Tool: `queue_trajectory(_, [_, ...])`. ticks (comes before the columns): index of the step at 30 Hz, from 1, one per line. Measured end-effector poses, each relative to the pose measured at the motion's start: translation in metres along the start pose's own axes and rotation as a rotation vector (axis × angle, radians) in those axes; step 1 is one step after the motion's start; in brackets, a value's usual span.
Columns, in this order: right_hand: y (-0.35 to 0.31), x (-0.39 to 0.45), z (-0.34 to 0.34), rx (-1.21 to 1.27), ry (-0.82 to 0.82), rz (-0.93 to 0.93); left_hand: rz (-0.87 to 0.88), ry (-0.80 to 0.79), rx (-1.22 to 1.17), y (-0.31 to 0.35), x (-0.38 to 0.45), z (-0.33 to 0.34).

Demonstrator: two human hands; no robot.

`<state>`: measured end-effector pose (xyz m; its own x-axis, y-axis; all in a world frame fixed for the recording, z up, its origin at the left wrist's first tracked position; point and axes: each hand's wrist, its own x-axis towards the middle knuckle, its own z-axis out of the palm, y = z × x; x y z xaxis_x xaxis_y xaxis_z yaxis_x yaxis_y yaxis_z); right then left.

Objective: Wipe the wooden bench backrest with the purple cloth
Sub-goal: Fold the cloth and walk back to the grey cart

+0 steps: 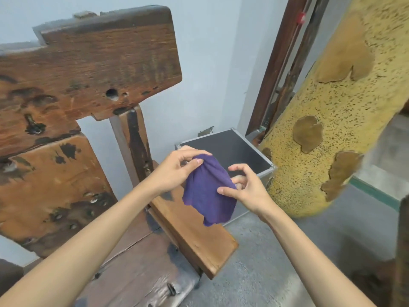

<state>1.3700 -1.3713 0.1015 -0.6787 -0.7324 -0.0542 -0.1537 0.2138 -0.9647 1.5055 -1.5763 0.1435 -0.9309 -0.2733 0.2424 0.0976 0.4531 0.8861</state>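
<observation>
The purple cloth (209, 191) hangs between both hands, in front of the bench's right end. My left hand (174, 171) pinches its top edge with thumb and fingers. My right hand (245, 185) grips its right side, thumb on the front. The wooden bench backrest (84, 69) is a rough, dark-stained plank with holes, up and to the left of the cloth, apart from it. A lower back plank (51, 187) sits beneath it. The cloth touches neither plank.
The bench's armrest board (194, 235) juts toward me below the cloth, over the dark seat (141, 269). A black metal-edged case (230, 149) stands behind the hands. A yellow speckled column (332, 120) leans at the right. Grey floor (276, 262) lies below.
</observation>
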Motion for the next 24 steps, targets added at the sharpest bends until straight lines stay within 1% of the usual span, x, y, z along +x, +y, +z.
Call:
queue_trajectory(2, [0.011,-0.009,-0.031,0.022,-0.008,0.028,0.013,-0.02,0.09,0.003,0.012,0.023])
queue_trajectory(4, [0.02,-0.021,-0.064,0.027,-0.033,0.044,0.045,-0.051,0.228,0.007,0.029,0.052])
queue_trajectory(6, [0.03,-0.033,-0.098,0.036,-0.057,0.068,0.062,-0.068,0.275,0.015,0.047,0.084])
queue_trajectory(10, [0.051,-0.054,-0.165,0.034,-0.06,0.106,0.03,-0.11,0.207,0.031,0.081,0.152])
queue_trajectory(12, [0.064,-0.062,-0.196,0.039,-0.059,0.154,0.041,-0.114,0.216,0.037,0.097,0.183])
queue_trajectory(15, [0.082,-0.077,-0.239,0.124,-0.064,0.389,0.076,-0.17,0.176,0.05,0.124,0.235])
queue_trajectory(17, [0.093,-0.085,-0.259,0.181,-0.09,0.478,0.116,-0.22,0.164,0.056,0.138,0.262])
queue_trajectory(20, [0.11,-0.097,-0.291,0.239,-0.113,0.505,0.145,-0.296,0.159,0.059,0.168,0.307])
queue_trajectory(22, [0.122,-0.104,-0.312,0.329,-0.068,0.487,0.144,-0.303,0.153,0.057,0.189,0.341])
queue_trajectory(24, [0.133,-0.106,-0.327,0.474,0.02,0.486,0.114,-0.284,0.116,0.053,0.202,0.373])
